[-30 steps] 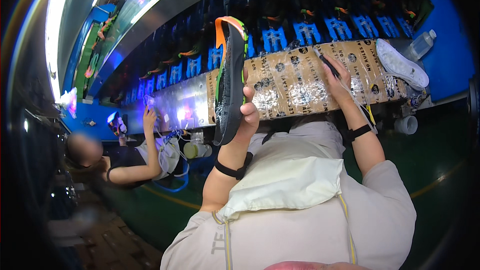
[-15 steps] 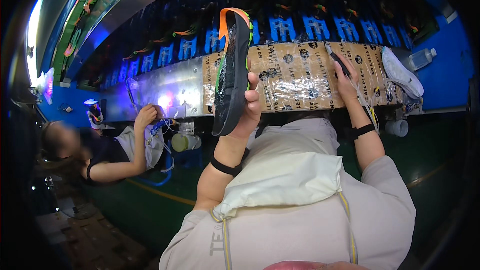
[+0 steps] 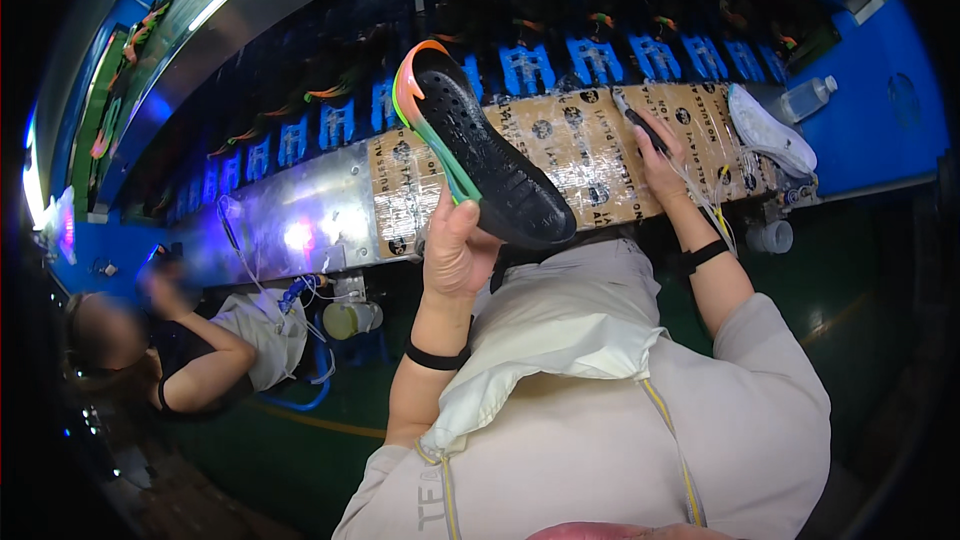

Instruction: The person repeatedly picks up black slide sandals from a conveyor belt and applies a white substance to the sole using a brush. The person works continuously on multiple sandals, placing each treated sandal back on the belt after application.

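My left hand [image 3: 462, 252] grips a shoe sole [image 3: 478, 145] by its green side edge, thumb on the rim. The sole stands tilted above the bench, its black inner face turned toward me. Small holes dot one end, and the side wall runs from orange to green. Farther right, my right hand [image 3: 662, 162] is closed around a slim black pen-like tool [image 3: 645, 130] with a pale tip. Thin white tubes or cords [image 3: 700, 192] trail from that hand. It hovers over or rests on the cardboard; I cannot tell which.
Printed cardboard under clear film covers the bench [image 3: 590, 175]; bare metal [image 3: 290, 210] continues left. A white shoe-shaped piece [image 3: 768, 130] and a clear bottle [image 3: 808, 98] lie at the right. Blue holders [image 3: 527, 68] line the back. A co-worker [image 3: 205, 340] sits at the left.
My left hand has turned the sole from nearly edge-on so its inner face shows, with the upper end leaning left. My right hand still holds the tool. The co-worker's hand has risen toward the face.
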Tool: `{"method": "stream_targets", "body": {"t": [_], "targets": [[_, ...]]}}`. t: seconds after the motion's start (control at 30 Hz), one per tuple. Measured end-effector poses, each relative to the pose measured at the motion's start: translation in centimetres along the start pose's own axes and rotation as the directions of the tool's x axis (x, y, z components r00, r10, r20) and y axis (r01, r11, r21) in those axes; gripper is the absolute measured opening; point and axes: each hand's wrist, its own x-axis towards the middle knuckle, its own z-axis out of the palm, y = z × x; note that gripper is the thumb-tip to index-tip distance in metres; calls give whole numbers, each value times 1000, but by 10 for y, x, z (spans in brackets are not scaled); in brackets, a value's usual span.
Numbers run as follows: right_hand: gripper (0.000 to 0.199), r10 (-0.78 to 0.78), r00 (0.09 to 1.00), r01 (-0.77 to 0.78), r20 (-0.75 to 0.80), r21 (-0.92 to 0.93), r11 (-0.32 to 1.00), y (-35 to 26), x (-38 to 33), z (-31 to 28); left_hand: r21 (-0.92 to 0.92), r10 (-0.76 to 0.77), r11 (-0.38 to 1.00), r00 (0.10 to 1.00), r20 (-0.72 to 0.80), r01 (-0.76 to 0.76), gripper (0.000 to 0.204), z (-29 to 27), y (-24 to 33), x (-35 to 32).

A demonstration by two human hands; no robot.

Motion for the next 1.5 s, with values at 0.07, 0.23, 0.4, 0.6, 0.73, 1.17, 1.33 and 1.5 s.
{"method": "stream_targets", "body": {"t": [0.07,0.23,0.4,0.6,0.73,1.17,1.33,1.5], "targets": [[32,2,1000,-2,21,-6,1000,7,0,-2,41,-3,999,1000,3,3,77,8,0,-1],[31,5,1000,-5,23,-7,1000,4,0,-4,92,6,996,1000,-29,-3,77,10,-4,5],[30,39,999,-39,30,1,999,7,0,-7,96,-28,995,996,-84,36,68,9,-10,6],[34,-7,1000,7,-15,30,1000,14,-2,-4,-66,-226,974,962,-152,219,76,11,-11,9],[32,-55,998,56,-27,41,998,10,0,-8,28,-431,902,902,-4,431,84,80,1,29],[32,-39,998,46,-55,128,991,12,0,-14,443,-158,896,922,354,-16,90,316,14,255],[32,-5,1000,7,-16,147,989,3,2,-17,620,451,-206,489,747,-757,46,303,23,289],[32,21,1000,-22,5,197,980,13,1,-12,623,194,-562,645,739,-545,79,308,25,357]]}}
